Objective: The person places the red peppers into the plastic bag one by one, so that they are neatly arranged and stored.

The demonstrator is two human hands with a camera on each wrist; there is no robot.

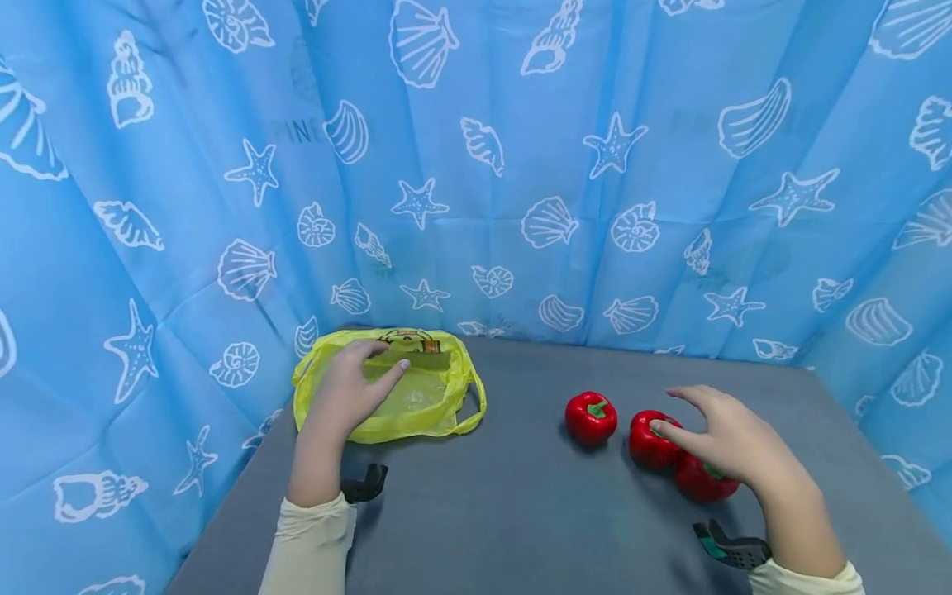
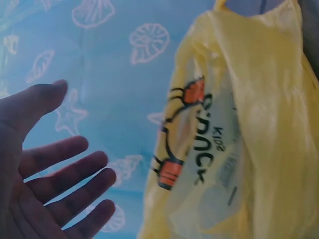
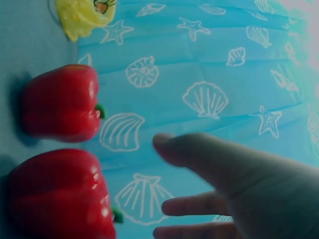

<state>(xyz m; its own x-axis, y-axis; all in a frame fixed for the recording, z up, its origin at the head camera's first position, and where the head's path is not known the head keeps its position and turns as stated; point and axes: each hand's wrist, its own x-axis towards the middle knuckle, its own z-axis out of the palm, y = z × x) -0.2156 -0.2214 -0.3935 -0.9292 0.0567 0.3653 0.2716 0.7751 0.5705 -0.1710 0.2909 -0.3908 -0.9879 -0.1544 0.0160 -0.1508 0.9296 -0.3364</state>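
A yellow plastic bag [image 1: 416, 426] with a cartoon print lies spread on the table at the back left, its mouth toward me. Above the bag, my left hand [image 1: 349, 388] holds nothing; its fingers are spread in the left wrist view, beside the printed bag [image 2: 271, 124]. Three red bell peppers are on the right: one pepper [image 1: 591, 419] stands a little apart, while a second pepper [image 1: 649, 450] and a third pepper [image 1: 702, 482] sit close together. My right hand [image 1: 725, 434] hovers over these two, thumb and fingers apart, with nothing between them.
The grey table [image 1: 513, 496] carries the bag and peppers. A blue curtain [image 1: 506, 182] with white shells and starfish rises along its back and sides. Each wrist wears a black device, such as the left mount [image 1: 364, 484].
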